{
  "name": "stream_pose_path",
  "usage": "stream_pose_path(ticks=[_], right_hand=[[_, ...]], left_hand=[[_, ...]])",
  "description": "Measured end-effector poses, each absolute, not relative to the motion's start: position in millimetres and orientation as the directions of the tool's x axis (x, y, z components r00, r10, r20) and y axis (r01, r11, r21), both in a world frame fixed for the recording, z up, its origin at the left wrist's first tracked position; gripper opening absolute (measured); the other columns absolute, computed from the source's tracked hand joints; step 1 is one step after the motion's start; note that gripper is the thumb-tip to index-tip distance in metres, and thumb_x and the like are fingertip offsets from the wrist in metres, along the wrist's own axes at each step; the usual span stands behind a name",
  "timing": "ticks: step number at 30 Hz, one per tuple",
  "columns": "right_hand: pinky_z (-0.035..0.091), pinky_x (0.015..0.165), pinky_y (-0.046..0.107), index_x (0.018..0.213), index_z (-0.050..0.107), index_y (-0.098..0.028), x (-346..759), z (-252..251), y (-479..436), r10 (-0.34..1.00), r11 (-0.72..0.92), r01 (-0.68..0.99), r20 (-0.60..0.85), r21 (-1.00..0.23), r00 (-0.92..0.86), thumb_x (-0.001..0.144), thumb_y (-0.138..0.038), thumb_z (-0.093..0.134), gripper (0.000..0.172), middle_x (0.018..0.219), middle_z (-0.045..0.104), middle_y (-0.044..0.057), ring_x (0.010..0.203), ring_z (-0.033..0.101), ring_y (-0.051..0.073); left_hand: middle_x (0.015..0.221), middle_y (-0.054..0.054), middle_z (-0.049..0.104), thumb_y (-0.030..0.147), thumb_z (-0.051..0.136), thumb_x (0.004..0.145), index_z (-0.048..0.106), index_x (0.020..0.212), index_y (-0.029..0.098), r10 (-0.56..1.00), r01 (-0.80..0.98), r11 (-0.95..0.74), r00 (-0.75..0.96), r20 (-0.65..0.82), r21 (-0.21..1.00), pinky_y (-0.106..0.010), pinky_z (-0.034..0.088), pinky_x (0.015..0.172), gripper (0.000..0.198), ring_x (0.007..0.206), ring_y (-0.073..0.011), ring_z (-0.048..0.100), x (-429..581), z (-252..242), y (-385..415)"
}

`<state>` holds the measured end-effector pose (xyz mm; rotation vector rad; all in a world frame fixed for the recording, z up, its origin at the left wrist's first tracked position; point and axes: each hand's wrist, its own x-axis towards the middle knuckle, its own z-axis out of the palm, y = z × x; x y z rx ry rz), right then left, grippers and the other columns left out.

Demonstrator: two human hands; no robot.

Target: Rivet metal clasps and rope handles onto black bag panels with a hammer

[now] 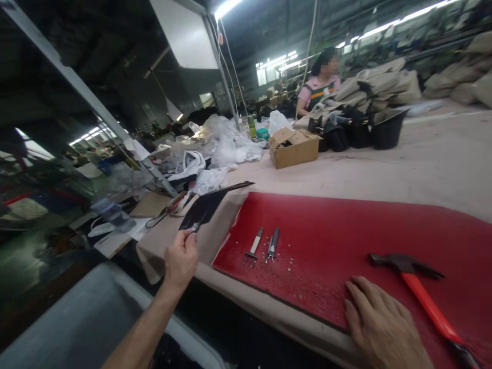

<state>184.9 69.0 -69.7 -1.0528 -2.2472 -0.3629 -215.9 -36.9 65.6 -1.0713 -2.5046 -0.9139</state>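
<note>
Between the thumb and fingers of my left hand is a small metal tool, held over the table's left edge beside a dark flat piece. My right hand lies palm down, fingers spread, on the front edge of a red board. Just beyond its fingers rests a claw hammer with a red handle. Two metal punches, one light and one darker, lie on the board's left part, with small bits scattered around them.
Behind the board stands an open cardboard box, with black bags to its right. Plastic bags are heaped at the back left. A person is behind the table. Near the left edge is a clear bottle.
</note>
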Motion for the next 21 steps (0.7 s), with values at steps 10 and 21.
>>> stream_pose_path(ticks=[10,21], right_hand=[[0.053,0.092,0.043,0.113,0.066,-0.02,191,-63,57,0.826,0.557,0.587,0.468,-0.588,-0.315,0.097,-0.048,0.045,0.039,0.116,0.07,0.01,0.108,0.065,0.028],[0.061,0.075,0.037,0.118,0.065,-0.015,184,-35,47,0.953,0.302,0.294,0.293,-0.907,-0.077,0.091,-0.037,0.055,0.036,0.105,0.072,0.012,0.093,0.071,0.026]], left_hand=[[0.08,-0.006,0.061,0.016,0.04,0.098,0.056,0.09,0.021,0.859,0.918,-0.13,-0.085,0.505,0.375,-0.03,0.047,0.062,0.019,0.071,-0.0203,0.062,-43,13,-49],[0.11,-0.009,0.066,0.016,0.046,0.099,0.056,0.118,0.026,0.883,0.706,-0.426,0.189,0.429,0.566,-0.029,0.059,0.08,0.024,0.097,-0.0201,0.068,12,-12,-55]])
